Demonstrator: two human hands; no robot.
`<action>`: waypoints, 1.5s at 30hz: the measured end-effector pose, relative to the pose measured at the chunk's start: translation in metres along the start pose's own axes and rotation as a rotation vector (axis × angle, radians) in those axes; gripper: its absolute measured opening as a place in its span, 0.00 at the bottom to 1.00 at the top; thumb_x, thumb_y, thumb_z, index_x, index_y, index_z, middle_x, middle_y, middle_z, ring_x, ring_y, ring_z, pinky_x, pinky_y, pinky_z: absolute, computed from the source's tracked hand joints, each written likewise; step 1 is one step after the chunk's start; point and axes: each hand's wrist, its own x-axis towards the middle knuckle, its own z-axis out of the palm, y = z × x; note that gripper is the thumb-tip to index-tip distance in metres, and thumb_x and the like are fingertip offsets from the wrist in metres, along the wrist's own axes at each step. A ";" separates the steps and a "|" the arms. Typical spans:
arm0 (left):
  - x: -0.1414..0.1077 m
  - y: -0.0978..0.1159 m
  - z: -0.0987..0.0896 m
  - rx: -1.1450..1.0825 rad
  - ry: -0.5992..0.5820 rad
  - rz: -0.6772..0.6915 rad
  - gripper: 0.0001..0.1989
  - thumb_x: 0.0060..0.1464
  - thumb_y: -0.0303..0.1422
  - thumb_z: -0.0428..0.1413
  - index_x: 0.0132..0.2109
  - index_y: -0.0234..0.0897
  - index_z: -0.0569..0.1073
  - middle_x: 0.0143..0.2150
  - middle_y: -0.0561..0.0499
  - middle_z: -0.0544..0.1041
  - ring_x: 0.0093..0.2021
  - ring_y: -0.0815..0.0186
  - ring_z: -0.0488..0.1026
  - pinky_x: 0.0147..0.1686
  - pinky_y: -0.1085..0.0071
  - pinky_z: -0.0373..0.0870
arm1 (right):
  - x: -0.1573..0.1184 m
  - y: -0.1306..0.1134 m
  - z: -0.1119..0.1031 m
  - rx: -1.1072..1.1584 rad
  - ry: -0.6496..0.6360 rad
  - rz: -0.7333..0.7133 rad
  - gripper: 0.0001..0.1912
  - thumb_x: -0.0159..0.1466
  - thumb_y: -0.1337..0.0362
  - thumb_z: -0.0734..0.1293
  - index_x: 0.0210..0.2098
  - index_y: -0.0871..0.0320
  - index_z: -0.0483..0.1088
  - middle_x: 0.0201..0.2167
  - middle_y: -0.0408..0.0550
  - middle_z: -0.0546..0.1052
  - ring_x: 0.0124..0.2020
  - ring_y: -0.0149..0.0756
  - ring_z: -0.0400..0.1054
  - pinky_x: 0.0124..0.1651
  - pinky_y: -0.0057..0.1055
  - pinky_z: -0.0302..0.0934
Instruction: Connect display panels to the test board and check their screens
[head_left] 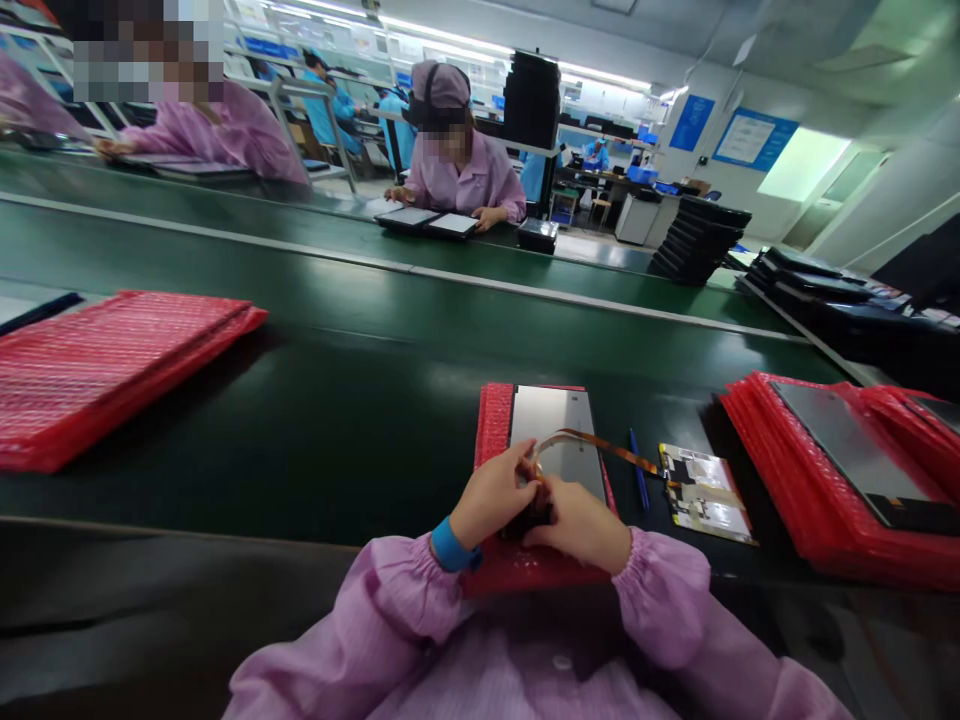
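A silver-backed display panel lies on red bubble wrap in front of me. Above the panel's near end, my left hand pinches the end of an orange flat ribbon cable. My right hand is closed at the same spot, its fingertips meeting the left ones at the cable end; the joint itself is hidden by the fingers. The cable arcs right to a flat silver module with yellow edges. Between panel and module lies a blue pen.
Stacks of red bubble-wrap sleeves stand at the right, with a panel on top; another red stack is at the left. Across the green bench, a co-worker handles panels. Black trays are piled at the far right.
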 end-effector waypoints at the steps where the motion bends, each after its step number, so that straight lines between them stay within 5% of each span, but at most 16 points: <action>1: 0.001 0.000 0.000 0.005 0.001 -0.002 0.31 0.45 0.26 0.53 0.59 0.35 0.67 0.37 0.52 0.78 0.29 0.67 0.71 0.30 0.73 0.65 | -0.001 0.000 0.002 -0.018 0.009 0.008 0.23 0.49 0.64 0.76 0.41 0.60 0.67 0.30 0.43 0.75 0.29 0.37 0.68 0.30 0.30 0.54; 6: 0.003 0.000 0.000 -0.003 -0.010 -0.005 0.29 0.45 0.27 0.55 0.58 0.37 0.68 0.35 0.53 0.78 0.29 0.66 0.71 0.28 0.73 0.64 | -0.009 -0.001 0.000 -0.066 0.013 -0.036 0.19 0.51 0.64 0.74 0.41 0.59 0.67 0.21 0.37 0.70 0.23 0.34 0.65 0.25 0.28 0.50; 8: 0.003 -0.001 -0.001 -0.015 -0.014 -0.011 0.30 0.45 0.28 0.55 0.59 0.35 0.67 0.35 0.53 0.77 0.29 0.66 0.71 0.28 0.73 0.64 | -0.012 0.006 -0.014 -0.101 0.166 -0.069 0.14 0.57 0.64 0.70 0.42 0.58 0.67 0.22 0.38 0.72 0.24 0.34 0.67 0.28 0.29 0.53; 10: 0.004 -0.002 -0.001 -0.026 -0.017 -0.014 0.30 0.46 0.29 0.56 0.59 0.34 0.67 0.35 0.53 0.77 0.29 0.67 0.71 0.29 0.73 0.64 | -0.012 0.022 -0.038 -0.207 0.477 0.011 0.13 0.64 0.64 0.64 0.48 0.60 0.65 0.27 0.43 0.75 0.29 0.36 0.71 0.32 0.30 0.57; 12: 0.004 -0.003 -0.002 -0.038 -0.018 -0.009 0.29 0.46 0.29 0.56 0.58 0.35 0.68 0.35 0.53 0.77 0.30 0.67 0.71 0.29 0.73 0.64 | -0.009 0.043 -0.063 -0.395 0.744 0.241 0.22 0.66 0.62 0.60 0.58 0.65 0.59 0.33 0.52 0.78 0.33 0.42 0.73 0.33 0.33 0.58; 15: 0.005 -0.005 -0.001 -0.061 -0.011 0.005 0.29 0.47 0.29 0.55 0.58 0.35 0.67 0.33 0.54 0.76 0.30 0.67 0.71 0.30 0.73 0.65 | 0.000 0.077 -0.087 -0.564 0.693 0.414 0.40 0.64 0.60 0.63 0.67 0.73 0.42 0.28 0.55 0.77 0.29 0.47 0.73 0.29 0.34 0.58; 17: 0.006 -0.006 0.000 -0.080 -0.003 0.016 0.30 0.47 0.29 0.55 0.59 0.34 0.66 0.33 0.54 0.75 0.30 0.67 0.70 0.31 0.73 0.66 | 0.006 0.092 -0.092 -0.500 0.609 0.290 0.40 0.61 0.63 0.66 0.68 0.66 0.47 0.23 0.47 0.75 0.25 0.43 0.71 0.29 0.33 0.57; 20: 0.009 -0.008 0.002 -0.112 0.019 0.022 0.32 0.47 0.28 0.55 0.61 0.32 0.64 0.34 0.54 0.74 0.29 0.68 0.70 0.31 0.73 0.67 | 0.012 0.101 -0.094 -0.385 0.656 0.121 0.24 0.58 0.67 0.65 0.55 0.54 0.70 0.24 0.45 0.74 0.29 0.40 0.70 0.33 0.33 0.59; 23: 0.011 -0.008 0.001 -0.146 0.053 0.025 0.31 0.48 0.26 0.53 0.62 0.30 0.63 0.34 0.53 0.74 0.28 0.68 0.71 0.30 0.73 0.68 | 0.011 0.091 -0.097 -0.296 0.900 0.067 0.19 0.66 0.61 0.56 0.49 0.60 0.73 0.36 0.53 0.75 0.38 0.42 0.69 0.40 0.36 0.61; 26: 0.012 -0.007 -0.002 -0.147 0.109 0.039 0.29 0.50 0.27 0.52 0.61 0.30 0.64 0.33 0.52 0.74 0.31 0.67 0.72 0.35 0.71 0.69 | 0.003 0.065 -0.091 0.369 1.147 -0.087 0.20 0.65 0.56 0.56 0.49 0.58 0.70 0.32 0.48 0.71 0.30 0.36 0.65 0.33 0.33 0.60; 27: 0.012 -0.007 -0.003 -0.140 0.131 0.042 0.28 0.51 0.27 0.53 0.60 0.31 0.65 0.33 0.52 0.74 0.32 0.66 0.72 0.37 0.70 0.70 | 0.000 0.055 -0.085 0.668 1.083 -0.137 0.18 0.62 0.56 0.59 0.47 0.56 0.71 0.29 0.44 0.69 0.27 0.34 0.62 0.30 0.31 0.58; 29: 0.012 -0.007 -0.003 -0.129 0.165 0.046 0.26 0.51 0.26 0.53 0.59 0.32 0.67 0.34 0.51 0.75 0.34 0.65 0.72 0.41 0.67 0.69 | -0.005 0.033 -0.067 1.103 0.733 -0.166 0.16 0.54 0.60 0.65 0.43 0.54 0.73 0.27 0.41 0.66 0.25 0.31 0.59 0.27 0.28 0.55; 31: 0.011 -0.008 -0.002 -0.133 0.178 0.051 0.26 0.51 0.25 0.53 0.59 0.31 0.67 0.35 0.49 0.75 0.35 0.64 0.73 0.42 0.66 0.70 | -0.008 0.016 -0.044 1.271 0.393 -0.132 0.18 0.50 0.62 0.69 0.41 0.55 0.74 0.28 0.41 0.66 0.26 0.30 0.59 0.27 0.27 0.55; 33: 0.009 -0.011 0.000 -0.152 0.177 0.065 0.25 0.51 0.25 0.53 0.58 0.29 0.67 0.37 0.48 0.76 0.37 0.64 0.73 0.43 0.65 0.71 | -0.008 0.006 -0.021 1.247 0.255 -0.100 0.16 0.54 0.56 0.69 0.39 0.57 0.75 0.26 0.42 0.66 0.26 0.30 0.59 0.26 0.27 0.53; 37: -0.001 -0.017 0.001 -0.204 0.170 0.120 0.26 0.49 0.24 0.55 0.58 0.32 0.68 0.41 0.46 0.76 0.41 0.63 0.74 0.47 0.64 0.72 | -0.003 0.007 0.010 0.825 0.386 -0.060 0.26 0.63 0.42 0.58 0.31 0.58 0.71 0.14 0.37 0.59 0.17 0.29 0.51 0.21 0.28 0.45; 45: -0.017 -0.022 0.002 -0.279 0.250 0.159 0.21 0.53 0.24 0.52 0.55 0.35 0.70 0.46 0.44 0.75 0.44 0.63 0.73 0.48 0.62 0.72 | -0.002 0.018 0.024 0.418 0.559 -0.037 0.22 0.61 0.49 0.65 0.20 0.53 0.56 0.13 0.35 0.62 0.16 0.29 0.55 0.24 0.29 0.52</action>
